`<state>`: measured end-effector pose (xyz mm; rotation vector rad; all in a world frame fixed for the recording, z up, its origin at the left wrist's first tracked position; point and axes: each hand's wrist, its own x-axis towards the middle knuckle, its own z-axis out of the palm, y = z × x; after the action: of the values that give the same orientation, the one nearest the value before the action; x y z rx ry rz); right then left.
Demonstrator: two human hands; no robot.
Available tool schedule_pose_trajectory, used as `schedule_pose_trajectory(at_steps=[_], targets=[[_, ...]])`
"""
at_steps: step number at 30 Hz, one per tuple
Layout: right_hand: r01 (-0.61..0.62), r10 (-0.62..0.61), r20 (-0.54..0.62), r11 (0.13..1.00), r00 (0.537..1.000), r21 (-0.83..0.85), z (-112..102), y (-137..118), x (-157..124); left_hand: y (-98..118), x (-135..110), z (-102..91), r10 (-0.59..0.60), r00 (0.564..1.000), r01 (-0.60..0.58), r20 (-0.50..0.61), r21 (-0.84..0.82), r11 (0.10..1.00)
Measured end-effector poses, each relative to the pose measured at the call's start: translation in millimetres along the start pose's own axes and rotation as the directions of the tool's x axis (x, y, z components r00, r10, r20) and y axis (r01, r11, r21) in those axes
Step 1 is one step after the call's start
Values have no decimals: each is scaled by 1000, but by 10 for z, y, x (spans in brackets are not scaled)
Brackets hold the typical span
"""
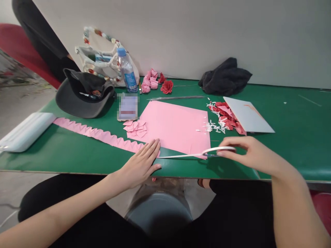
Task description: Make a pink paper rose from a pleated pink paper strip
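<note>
The left hand (pixel 139 162) lies open and flat, fingers spread, pressing the near edge of a pink paper sheet (pixel 176 125). The right hand (pixel 248 153) is curled, pinching a narrow pale paper strip (pixel 181 155) whose long axis runs sideways along the sheet's near edge, pointing left and curling into a loop at the right-hand end. The smooth rectangular sheet sits slightly skewed on a green table (pixel 292 155). A zigzag-folded pink strip (pixel 95 134) stretches left, with pink paper pieces (pixel 134 129) just beside the sheet; shredded red paper scraps (pixel 224 115) lie right. Paper roses (pixel 167 86) and thin wires (pixel 176 97) lie beyond.
</note>
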<state>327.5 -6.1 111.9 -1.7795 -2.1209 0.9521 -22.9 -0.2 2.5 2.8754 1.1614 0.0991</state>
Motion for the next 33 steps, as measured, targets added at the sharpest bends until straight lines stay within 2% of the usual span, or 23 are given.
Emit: schedule_pose_trajectory(at_steps=[4,8,11,15,18,21,24,26,28,29,30,32,33], targets=[[-159,151,-103,984,983,-80,-92,448,-198,30,10,27,-9,999,10,-45,21,1000],[-252,244,-208,968,947,-12,-133,880,-302,42,7,54,19,997,-16,-81,44,999],[-277,283,-174,959,943,60,-125,985,-333,35,13,48,39,994,-36,-101,35,999],[-293,308,-130,948,943,123,-88,880,-337,5,44,-4,54,996,-54,-72,4,999],[-265,296,-151,945,943,193,-54,827,-308,-13,40,-63,63,998,-63,-30,-5,998],[-264,315,-181,929,932,259,-29,851,-272,-3,-18,-108,92,996,-92,-16,-17,996],[-312,369,-139,895,919,318,-26,888,-269,28,-88,-115,115,993,-115,-8,-22,993],[-381,421,-165,896,892,230,-44,872,-283,51,-117,-104,114,993,-114,11,-32,993],[-437,431,-279,898,858,45,-69,780,-272,70,-130,-91,106,994,-105,33,-39,994],[-445,404,-351,894,844,-41,-75,696,-243,77,-132,-87,102,994,-100,41,-40,994],[-413,352,-379,906,856,-90,-72,585,-190,84,-132,-85,99,994,-97,44,-41,994],[-266,216,-376,960,901,-85,-12,287,0,93,-129,-85,90,995,-88,43,-47,995],[-153,119,-339,985,933,-75,51,111,138,97,-128,-87,86,996,-84,37,-54,995]])
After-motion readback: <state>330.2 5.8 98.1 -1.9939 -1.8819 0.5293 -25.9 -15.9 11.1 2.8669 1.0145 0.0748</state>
